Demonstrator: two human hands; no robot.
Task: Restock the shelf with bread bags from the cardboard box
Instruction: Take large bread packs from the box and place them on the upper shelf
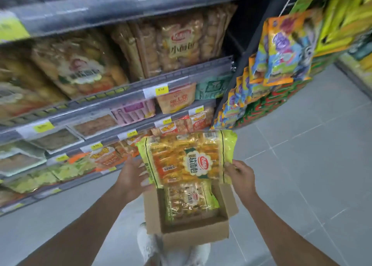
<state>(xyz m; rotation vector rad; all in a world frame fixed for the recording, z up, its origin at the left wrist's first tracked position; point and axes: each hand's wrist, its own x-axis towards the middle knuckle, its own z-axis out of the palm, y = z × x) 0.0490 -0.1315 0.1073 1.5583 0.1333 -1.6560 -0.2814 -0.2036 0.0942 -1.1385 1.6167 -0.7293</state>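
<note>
A yellow-green bread bag with orange rolls inside hangs in the air above the open cardboard box. My left hand grips its left edge and my right hand grips its right edge. Another bread bag lies inside the box, which stands on the floor. The shelf to the upper left holds several large bread bags, blurred by motion.
Lower shelves carry snack packs behind yellow price tags. Hanging colourful packets fill a rack on the right. Grey tiled floor stretches right of the box. White shoes show below the box.
</note>
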